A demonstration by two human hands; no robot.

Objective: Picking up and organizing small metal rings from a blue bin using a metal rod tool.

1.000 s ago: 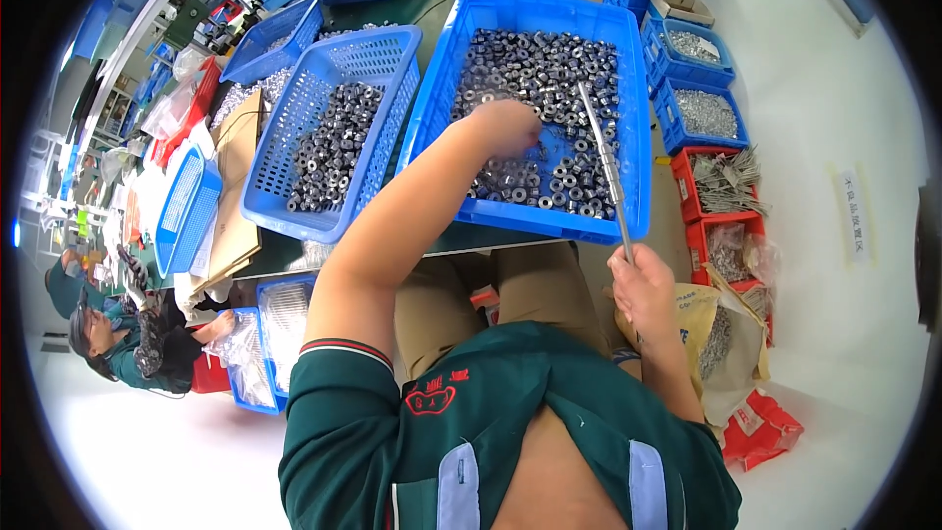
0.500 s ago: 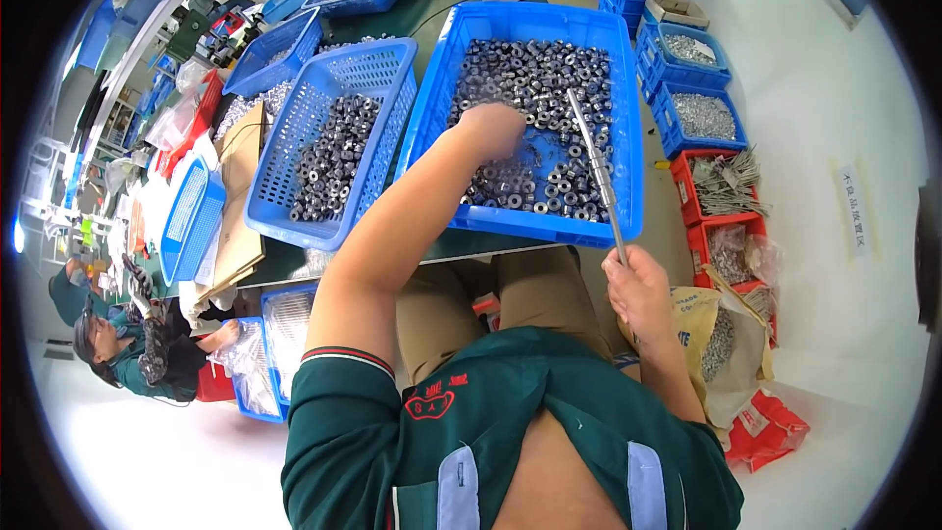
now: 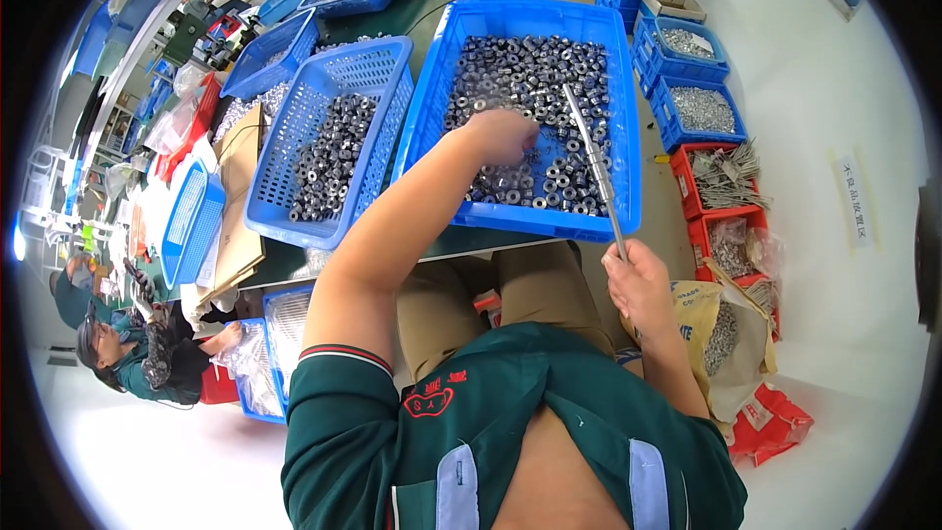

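My right hand [image 3: 643, 287] is closed around the lower end of a slim metal rod [image 3: 587, 137]. The rod slants up and to the left over a blue plastic bin [image 3: 636, 177], with a thicker section partway along it. Inside the bin lie many small dark metal ring-shaped parts [image 3: 535, 57], each with a hole through it. My left hand [image 3: 505, 135] reaches into the bin, just left of the rod, back of the hand up. Its fingers are curled together low over the parts; whatever they pinch is too hidden to make out.
A blue perforated basket [image 3: 388, 137] with more ring parts stands left of the bin on the green table [image 3: 280, 270]. Cardboard [image 3: 240, 172] lies farther left. Stacked blue crates [image 3: 705, 132] and red boxes [image 3: 692, 191] line the right side. A co-worker [image 3: 123, 344] sits at far left.
My left hand has shifted slightly right within the bin, its fingers curled. The rod and my right hand have hardly moved.
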